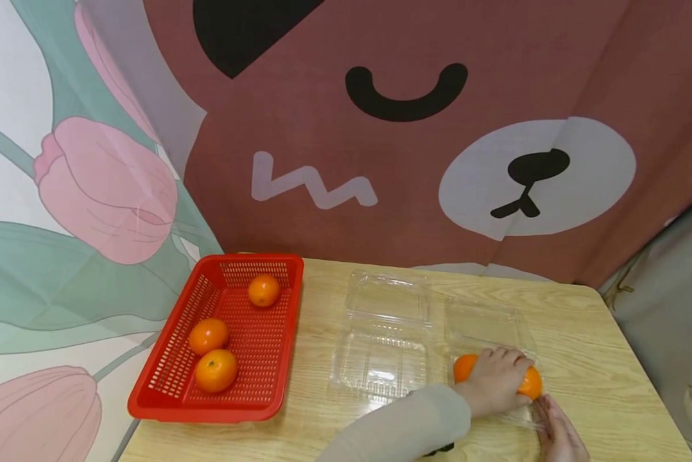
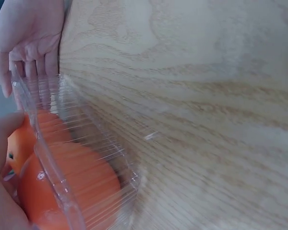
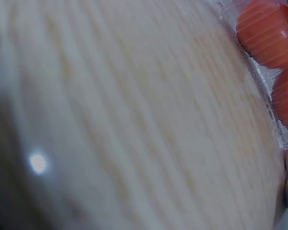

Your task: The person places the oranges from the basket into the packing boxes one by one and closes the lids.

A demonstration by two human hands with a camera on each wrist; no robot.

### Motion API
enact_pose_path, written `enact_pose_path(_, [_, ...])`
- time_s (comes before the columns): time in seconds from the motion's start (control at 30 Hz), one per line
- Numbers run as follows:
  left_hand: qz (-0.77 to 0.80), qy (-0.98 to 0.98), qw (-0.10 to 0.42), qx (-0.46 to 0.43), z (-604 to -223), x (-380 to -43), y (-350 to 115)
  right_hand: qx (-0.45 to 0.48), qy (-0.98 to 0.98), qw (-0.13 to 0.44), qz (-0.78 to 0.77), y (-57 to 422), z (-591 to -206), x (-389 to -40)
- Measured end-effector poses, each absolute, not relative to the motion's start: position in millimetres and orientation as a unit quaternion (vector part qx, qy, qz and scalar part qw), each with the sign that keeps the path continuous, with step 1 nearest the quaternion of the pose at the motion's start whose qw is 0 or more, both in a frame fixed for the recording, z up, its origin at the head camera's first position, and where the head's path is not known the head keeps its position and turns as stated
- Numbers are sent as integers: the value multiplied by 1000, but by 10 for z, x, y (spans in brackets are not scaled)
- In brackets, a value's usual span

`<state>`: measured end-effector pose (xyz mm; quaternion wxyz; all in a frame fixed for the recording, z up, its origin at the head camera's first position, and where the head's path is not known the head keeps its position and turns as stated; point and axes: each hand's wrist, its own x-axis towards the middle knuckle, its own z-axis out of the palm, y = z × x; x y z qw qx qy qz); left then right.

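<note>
In the head view my left hand point(image 1: 496, 378) reaches over a clear plastic clamshell container point(image 1: 522, 417) at the front right. It grips an orange point(image 1: 531, 383) at the container's right end; a second orange point(image 1: 464, 367) shows left of the hand. The left wrist view has the thumb against the far orange point(image 2: 53, 125), with a nearer orange point(image 2: 72, 184) behind the ribbed wall. My right hand point(image 1: 562, 433) holds the container's right end, fingers outside the wall and thumb at the rim point(image 2: 15, 76). Both oranges also appear at the right edge of the right wrist view.
An open clear clamshell container point(image 1: 380, 362) lies to the left of the one in hand. Farther left, a red plastic basket point(image 1: 288, 359) holds three oranges point(image 1: 216, 371). The raised clear lid point(image 1: 487, 321) extends behind my left hand. A printed curtain point(image 1: 323, 231) hangs behind the wooden table point(image 1: 606, 366).
</note>
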<state>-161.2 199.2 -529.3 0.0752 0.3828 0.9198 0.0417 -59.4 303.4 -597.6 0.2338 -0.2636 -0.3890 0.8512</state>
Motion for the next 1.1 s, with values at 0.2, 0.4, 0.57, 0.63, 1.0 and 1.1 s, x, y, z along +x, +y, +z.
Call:
enact_pose_path(0.2, [56,916,76,389,-5262,-1644,1963,-262,-369,239,859,3047,-6000,-594])
enact_pose_path(0.4, [88,923,50,370,-5117,-1730,1892,-290,-390,233,842,3024,-5948,-594])
enact_pose_path(0.57, [89,933,24,347,-5068,-1834,1810,-298,-380,240,842,2996,-5905,-600])
enact_pose_path(0.63, [95,937,19,334,-5085,-1888,1782,-302,-379,239,841,2987,-5897,-601])
enact_pose_path(1.0, [196,960,11,200,-5044,-2078,1631,-319,-377,221,841,3021,-5924,-605])
enact_pose_path(1.1, [229,959,24,165,-5010,-2101,1606,-320,-374,220,842,3038,-5939,-605])
